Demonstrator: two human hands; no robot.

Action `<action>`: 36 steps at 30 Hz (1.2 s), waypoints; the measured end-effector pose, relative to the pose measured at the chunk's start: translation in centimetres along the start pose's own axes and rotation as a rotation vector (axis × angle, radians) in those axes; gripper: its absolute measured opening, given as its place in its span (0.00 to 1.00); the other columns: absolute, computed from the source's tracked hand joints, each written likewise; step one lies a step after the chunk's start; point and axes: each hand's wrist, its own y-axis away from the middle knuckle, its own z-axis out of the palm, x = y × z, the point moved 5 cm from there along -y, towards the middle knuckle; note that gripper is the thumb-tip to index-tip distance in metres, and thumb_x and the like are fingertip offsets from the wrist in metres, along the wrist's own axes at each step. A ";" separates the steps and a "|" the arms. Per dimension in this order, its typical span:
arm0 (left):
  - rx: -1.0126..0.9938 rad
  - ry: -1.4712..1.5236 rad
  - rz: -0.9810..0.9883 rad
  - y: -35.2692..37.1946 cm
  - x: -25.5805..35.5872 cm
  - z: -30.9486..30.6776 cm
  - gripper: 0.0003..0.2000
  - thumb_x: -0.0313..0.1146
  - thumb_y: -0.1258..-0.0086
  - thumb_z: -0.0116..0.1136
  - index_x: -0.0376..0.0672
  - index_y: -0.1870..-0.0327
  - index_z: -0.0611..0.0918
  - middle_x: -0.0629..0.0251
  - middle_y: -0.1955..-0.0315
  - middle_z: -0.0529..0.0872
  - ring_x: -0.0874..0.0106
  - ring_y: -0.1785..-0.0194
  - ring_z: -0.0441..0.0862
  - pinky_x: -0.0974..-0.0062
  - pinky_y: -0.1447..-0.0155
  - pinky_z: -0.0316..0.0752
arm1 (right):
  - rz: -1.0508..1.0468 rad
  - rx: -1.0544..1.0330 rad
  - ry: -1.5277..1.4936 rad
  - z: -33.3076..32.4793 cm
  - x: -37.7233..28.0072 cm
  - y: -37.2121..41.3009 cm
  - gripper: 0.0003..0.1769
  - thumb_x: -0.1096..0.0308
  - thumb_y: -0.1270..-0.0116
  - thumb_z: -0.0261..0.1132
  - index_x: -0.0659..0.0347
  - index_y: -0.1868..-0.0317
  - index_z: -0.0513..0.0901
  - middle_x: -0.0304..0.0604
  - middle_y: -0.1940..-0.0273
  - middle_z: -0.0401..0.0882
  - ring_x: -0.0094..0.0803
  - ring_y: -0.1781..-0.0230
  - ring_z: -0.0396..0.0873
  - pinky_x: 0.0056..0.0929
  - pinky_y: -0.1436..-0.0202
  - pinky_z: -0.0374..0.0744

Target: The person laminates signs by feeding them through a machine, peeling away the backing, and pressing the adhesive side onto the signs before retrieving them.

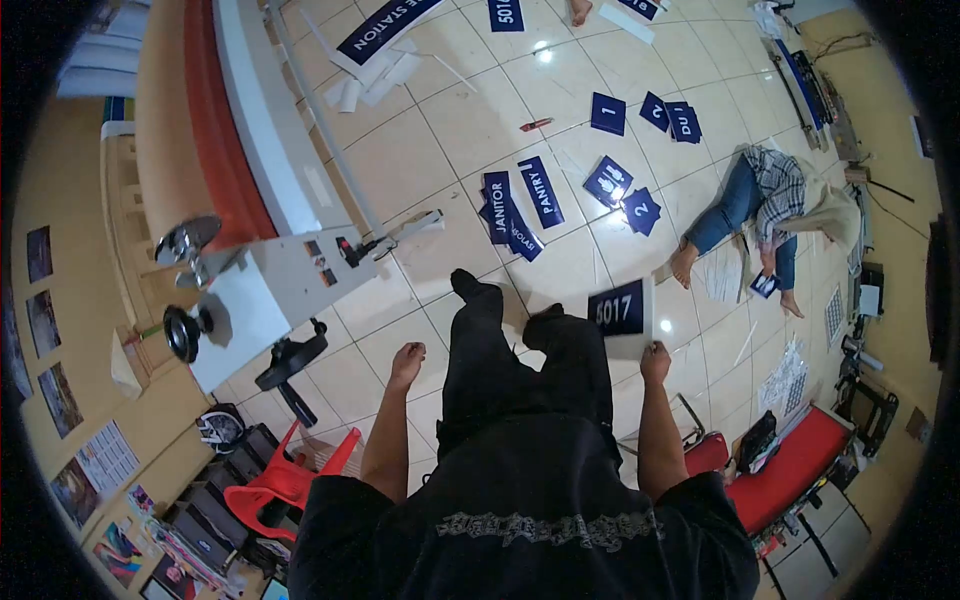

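The top edge cuts off the STATION sign [385, 32] and a bare foot [580, 11].

To our left we see a red plastic chair [282, 487], a machine [250, 312] with a black handwheel [291, 363], and pictures [43, 322] on a yellow wall [65, 190]; to our right, a red-topped bench [795, 478].

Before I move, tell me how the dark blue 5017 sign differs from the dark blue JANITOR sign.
The dark blue 5017 sign is held in the right hand; the dark blue JANITOR sign lies on the floor. The 5017 sign shows a white margin; the JANITOR sign is a narrower strip. Both carry white lettering.
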 end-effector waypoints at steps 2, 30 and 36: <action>-0.001 0.029 -0.029 -0.1 3.3 0.1 0.17 0.43 0.29 0.54 0.39 0.49 0.79 0.65 0.61 0.85 0.73 0.59 0.81 0.73 0.54 0.75 | -0.057 0.132 -0.370 2.2 -0.7 -2.8 0.15 0.68 0.37 0.62 0.60 0.50 0.80 0.52 0.67 0.84 0.41 0.67 0.84 0.37 0.61 0.80; -0.380 -0.303 -0.068 -1.6 3.5 32.4 0.17 0.41 0.28 0.56 0.38 0.47 0.80 0.60 0.59 0.86 0.71 0.54 0.83 0.73 0.47 0.75 | 0.658 -0.508 -1.282 22.9 0.2 -8.5 0.11 0.72 0.38 0.59 0.63 0.54 0.76 0.39 0.70 0.75 0.27 0.73 0.73 0.28 0.64 0.78; -0.240 -0.233 -0.150 -2.4 0.7 21.5 0.15 0.42 0.28 0.56 0.41 0.50 0.80 0.64 0.60 0.85 0.74 0.57 0.82 0.75 0.52 0.76 | 0.521 -0.549 -1.075 20.3 0.8 -7.0 0.13 0.70 0.37 0.60 0.65 0.53 0.79 0.37 0.71 0.78 0.27 0.74 0.73 0.29 0.65 0.75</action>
